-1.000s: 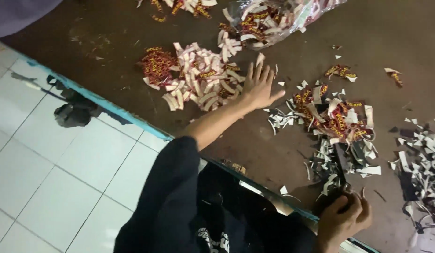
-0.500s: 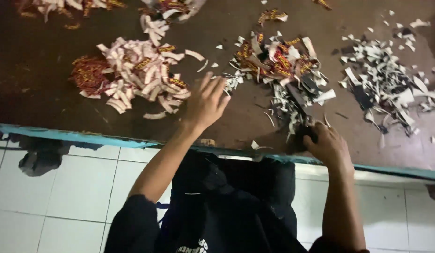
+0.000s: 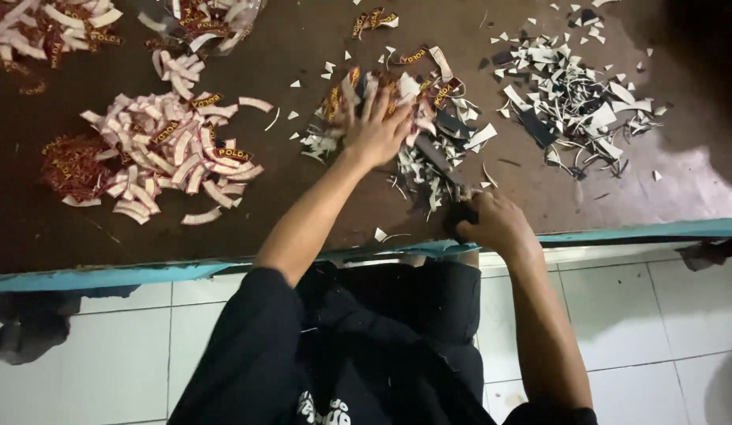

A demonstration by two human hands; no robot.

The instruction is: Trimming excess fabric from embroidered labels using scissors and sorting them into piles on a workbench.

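Movement since half a second ago: the left hand, which then hovered with bent fingers between the two nearer heaps, now lies flat on the middle heap of red-and-white label cuttings, its grip spread wide and pressing down on the pieces rather than pinching any one of them. The right hand has stayed near the front edge of the dark brown tabletop, its grip closed around the dark handle of a pair of scissors, whose blades point up into the same heap; how tightly the fingers press I cannot tell. The whole scene sits further right and lower in view than before, so more of the left heap shows. Counting the heaps on the tabletop: one large pile of curved white strips with red patches to the left, well apart from the hands; one middle heap under the left hand; one scatter of white and black offcuts to the right; one clear plastic bag of cuttings at the top edge; and one further pile cut off at the top left corner. Two hands, one pair of scissors. A blue rim edges the tabletop, with white floor tiles below.
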